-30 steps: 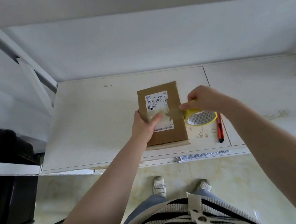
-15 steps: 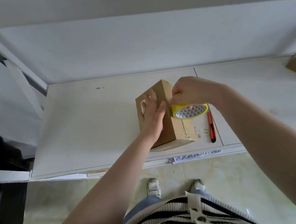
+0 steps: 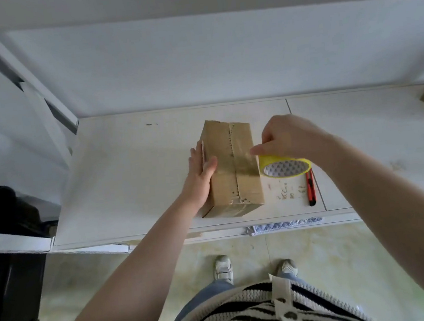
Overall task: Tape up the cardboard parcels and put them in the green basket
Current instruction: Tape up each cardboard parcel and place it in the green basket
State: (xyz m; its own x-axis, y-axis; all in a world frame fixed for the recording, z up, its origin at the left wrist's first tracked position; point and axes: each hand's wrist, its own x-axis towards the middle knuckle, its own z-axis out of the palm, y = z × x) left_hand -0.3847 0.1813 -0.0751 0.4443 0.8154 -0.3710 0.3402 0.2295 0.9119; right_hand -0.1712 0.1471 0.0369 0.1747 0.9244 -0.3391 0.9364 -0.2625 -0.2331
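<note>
Head view shows the brown rectangular cardboard parcel (image 3: 232,166) resting on the white counter (image 3: 134,173). The left hand (image 3: 202,177) presses flat, fingers straight, against its side; the right hand (image 3: 289,136) grasps the yellow tape roll (image 3: 285,167). The parcel looks stiff and light, best held by opposite sides.

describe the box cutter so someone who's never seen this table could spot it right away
Start at the white table and find the brown cardboard parcel standing on it. Just right of the parcel, below the yellow tape roll that the right hand holds, lies a slim red and black utility knife, the only red thing on the tabletop.
</note>
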